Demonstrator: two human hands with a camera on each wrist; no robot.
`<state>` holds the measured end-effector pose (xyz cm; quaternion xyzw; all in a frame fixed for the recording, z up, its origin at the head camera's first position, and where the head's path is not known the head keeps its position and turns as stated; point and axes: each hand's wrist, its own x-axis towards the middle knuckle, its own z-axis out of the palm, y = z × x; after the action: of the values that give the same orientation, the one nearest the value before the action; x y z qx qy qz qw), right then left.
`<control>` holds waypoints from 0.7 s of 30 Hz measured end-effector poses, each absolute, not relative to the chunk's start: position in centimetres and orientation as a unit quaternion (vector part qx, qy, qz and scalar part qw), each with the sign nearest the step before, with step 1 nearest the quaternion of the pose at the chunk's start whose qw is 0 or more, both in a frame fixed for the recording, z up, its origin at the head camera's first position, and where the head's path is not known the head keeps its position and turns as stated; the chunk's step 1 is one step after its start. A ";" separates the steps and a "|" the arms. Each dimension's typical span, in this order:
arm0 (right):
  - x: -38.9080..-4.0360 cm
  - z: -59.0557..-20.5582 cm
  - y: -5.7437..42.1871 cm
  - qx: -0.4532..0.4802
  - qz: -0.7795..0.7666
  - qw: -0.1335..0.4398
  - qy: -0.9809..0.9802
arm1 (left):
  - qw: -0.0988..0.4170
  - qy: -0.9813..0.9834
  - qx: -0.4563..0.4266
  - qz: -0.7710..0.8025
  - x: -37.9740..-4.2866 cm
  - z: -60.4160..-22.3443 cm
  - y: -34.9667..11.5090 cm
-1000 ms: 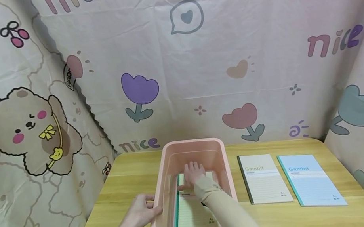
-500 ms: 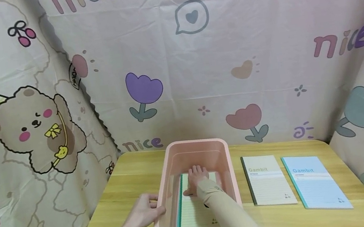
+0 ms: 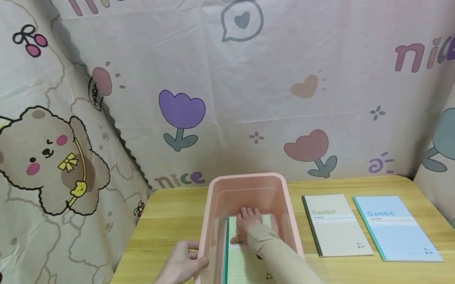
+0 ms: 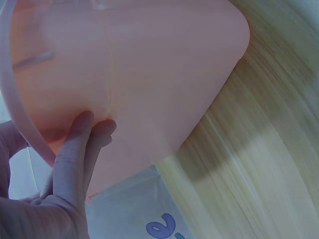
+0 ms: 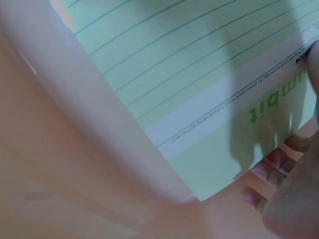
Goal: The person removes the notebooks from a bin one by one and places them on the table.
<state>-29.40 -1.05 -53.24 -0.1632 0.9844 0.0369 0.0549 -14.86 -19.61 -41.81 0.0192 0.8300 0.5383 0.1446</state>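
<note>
A pink plastic bin (image 3: 216, 214) stands on the table. My left hand (image 3: 180, 264) grips its left rim; in the left wrist view the fingers (image 4: 75, 149) of that hand lie against the outer wall. Inside the bin lies a pale green notebook (image 3: 244, 267) with a teal spine, lined cover and "Gambit" print. My right hand (image 3: 248, 224) reaches into the bin and holds the notebook near its far end. In the right wrist view its thumb rests on the cover (image 5: 199, 74) and the fingers (image 5: 269, 174) curl at the top edge. My right forearm hides part of the notebook.
Right of the bin, a cream notebook (image 3: 338, 226) with a dark spine and a blue notebook (image 3: 397, 229) lie flat, side by side. The wooden table (image 3: 167, 212) meets a printed cloth (image 3: 218, 88) at the back and sides.
The head view has shifted slightly, so everything sits a little further right. The right hand has settled at the notebook's far end; the left hand keeps its grip on the rim.
</note>
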 end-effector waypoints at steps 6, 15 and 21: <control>-28.6 -52.4 -1.1 -0.164 0.015 0.054 0.985 | 0.144 0.829 0.027 0.540 -14.8 -41.8 -19.7; -29.1 -52.9 -1.1 -0.174 0.030 0.059 0.983 | 0.146 0.829 0.023 0.540 -14.8 -41.7 -19.7; -29.3 -52.8 -1.2 -0.180 0.023 0.066 0.981 | 0.146 0.829 0.018 0.540 -14.7 -41.6 -19.6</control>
<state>-29.33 -1.19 -52.81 -0.1801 0.9812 0.0228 0.0660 -14.73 -19.61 -41.63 0.0180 0.8289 0.5395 0.1465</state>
